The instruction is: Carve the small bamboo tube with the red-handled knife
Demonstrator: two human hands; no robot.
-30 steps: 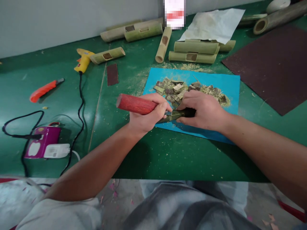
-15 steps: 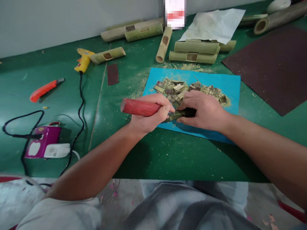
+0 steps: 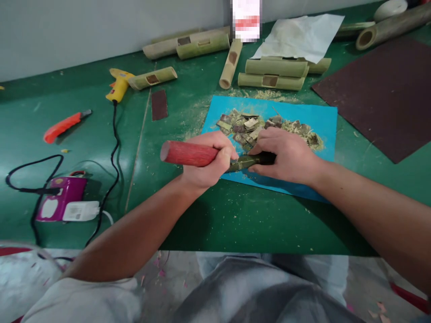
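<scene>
Left hand (image 3: 205, 163): I've got it clamped round one red handle (image 3: 188, 154).
Right hand (image 3: 286, 157): pinching one dark bamboo piece (image 3: 251, 160) over the blue mat (image 3: 323, 123).
Beyond mat: two stacked bamboo tubes (image 3: 272, 74).

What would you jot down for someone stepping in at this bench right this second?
Left hand: closed on the red-handled tool, working end hidden between the hands.
Right hand: pinning a dark green bamboo piece at the near edge of the blue mat.
Done: a heap of cut chips lies on the mat; notched bamboo tubes lie behind it.
Left: the piece in hand is not set down yet. Glue gun and orange knife lie untouched at left.
</scene>
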